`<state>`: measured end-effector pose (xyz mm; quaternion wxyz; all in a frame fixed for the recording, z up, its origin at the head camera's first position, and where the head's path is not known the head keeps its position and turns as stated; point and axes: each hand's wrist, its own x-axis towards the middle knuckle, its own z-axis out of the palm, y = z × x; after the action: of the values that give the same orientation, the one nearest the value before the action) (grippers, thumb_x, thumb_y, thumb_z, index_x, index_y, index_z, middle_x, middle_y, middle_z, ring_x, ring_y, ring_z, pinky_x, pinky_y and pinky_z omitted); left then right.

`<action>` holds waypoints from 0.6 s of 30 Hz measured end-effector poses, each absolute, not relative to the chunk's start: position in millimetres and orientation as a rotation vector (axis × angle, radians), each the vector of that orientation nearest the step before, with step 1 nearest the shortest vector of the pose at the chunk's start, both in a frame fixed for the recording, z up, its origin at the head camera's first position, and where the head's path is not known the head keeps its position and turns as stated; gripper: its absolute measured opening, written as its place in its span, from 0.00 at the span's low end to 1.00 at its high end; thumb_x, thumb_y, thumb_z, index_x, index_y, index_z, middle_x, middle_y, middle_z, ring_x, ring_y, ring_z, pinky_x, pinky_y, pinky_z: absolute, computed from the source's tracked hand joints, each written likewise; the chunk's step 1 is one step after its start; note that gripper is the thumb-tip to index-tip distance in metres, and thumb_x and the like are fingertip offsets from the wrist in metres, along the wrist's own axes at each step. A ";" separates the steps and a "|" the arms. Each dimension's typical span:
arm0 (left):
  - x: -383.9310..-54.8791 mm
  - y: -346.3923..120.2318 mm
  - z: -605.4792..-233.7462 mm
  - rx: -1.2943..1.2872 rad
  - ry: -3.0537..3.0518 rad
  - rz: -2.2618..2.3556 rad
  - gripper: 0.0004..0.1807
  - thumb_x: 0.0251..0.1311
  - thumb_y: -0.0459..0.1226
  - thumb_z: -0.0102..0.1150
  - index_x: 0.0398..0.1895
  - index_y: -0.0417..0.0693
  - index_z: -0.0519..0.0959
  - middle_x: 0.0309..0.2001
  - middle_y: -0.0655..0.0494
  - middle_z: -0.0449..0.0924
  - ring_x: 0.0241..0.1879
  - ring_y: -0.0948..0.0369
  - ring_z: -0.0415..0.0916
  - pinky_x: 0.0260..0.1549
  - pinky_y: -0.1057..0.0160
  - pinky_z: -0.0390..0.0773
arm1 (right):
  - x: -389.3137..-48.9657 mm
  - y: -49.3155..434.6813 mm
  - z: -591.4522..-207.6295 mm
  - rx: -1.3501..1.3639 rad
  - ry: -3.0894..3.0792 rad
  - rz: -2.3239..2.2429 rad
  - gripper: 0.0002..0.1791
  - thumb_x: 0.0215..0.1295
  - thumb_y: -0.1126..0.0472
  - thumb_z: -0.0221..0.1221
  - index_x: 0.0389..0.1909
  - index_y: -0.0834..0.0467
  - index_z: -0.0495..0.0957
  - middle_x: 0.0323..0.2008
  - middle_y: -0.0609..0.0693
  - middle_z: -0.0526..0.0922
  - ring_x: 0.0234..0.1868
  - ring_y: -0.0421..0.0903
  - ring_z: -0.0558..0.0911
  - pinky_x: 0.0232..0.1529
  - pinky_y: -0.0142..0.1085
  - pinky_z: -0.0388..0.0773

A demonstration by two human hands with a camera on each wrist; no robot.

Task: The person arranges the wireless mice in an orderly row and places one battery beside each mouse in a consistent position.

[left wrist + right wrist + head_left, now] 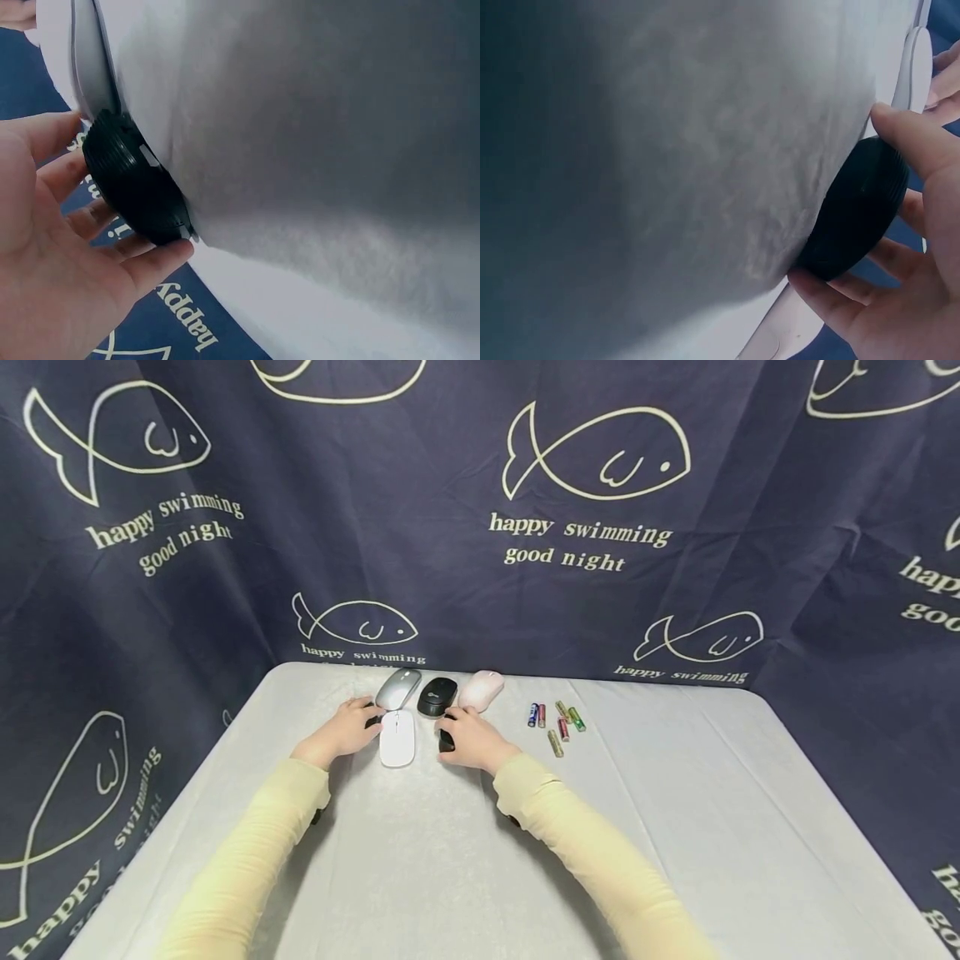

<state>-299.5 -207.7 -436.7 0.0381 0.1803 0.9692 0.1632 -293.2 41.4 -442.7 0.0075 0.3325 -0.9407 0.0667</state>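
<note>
My left hand [347,727] holds a black mouse [135,180] with ribbed sides, its thumb and fingers spread round the edges; in the head view the hand mostly hides it. Another black mouse [859,206] sits in the grasp of my right hand [474,739], thumb at one end and fingers at the other. Between the hands lies a white mouse [397,739], close to the left fingertips. Behind them stand a grey mouse [398,689], a black mouse [437,697] and a pink mouse [482,691] in a row.
Several small batteries [563,729] in blue, red, gold and green lie loose to the right of the mice. A pale cloth covers the table [675,827]. Dark blue fish-print curtain [450,552] hangs close behind its back edge and along both sides.
</note>
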 end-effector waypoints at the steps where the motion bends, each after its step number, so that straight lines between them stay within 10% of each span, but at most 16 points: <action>1: -299.5 -208.4 -435.9 0.553 2.970 0.501 0.22 0.66 0.36 0.47 0.59 0.33 0.71 0.65 0.27 0.59 0.66 0.33 0.52 0.66 0.39 0.49 | -292.6 42.3 -442.2 1.057 -2.929 0.199 0.27 0.55 0.48 0.64 0.54 0.54 0.76 0.61 0.59 0.71 0.60 0.57 0.70 0.62 0.43 0.67; 18: -302.3 -217.5 -435.6 0.766 2.994 0.392 0.20 0.60 0.34 0.58 0.54 0.34 0.76 0.59 0.27 0.67 0.61 0.35 0.63 0.61 0.39 0.60 | -275.9 75.7 -425.4 1.162 -2.901 0.291 0.28 0.52 0.51 0.68 0.53 0.58 0.77 0.60 0.61 0.70 0.61 0.60 0.68 0.63 0.44 0.66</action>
<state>-302.3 -217.5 -435.6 0.0132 0.2460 0.9610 0.1257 -275.9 75.7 -425.4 0.0015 0.3703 -0.9243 0.0926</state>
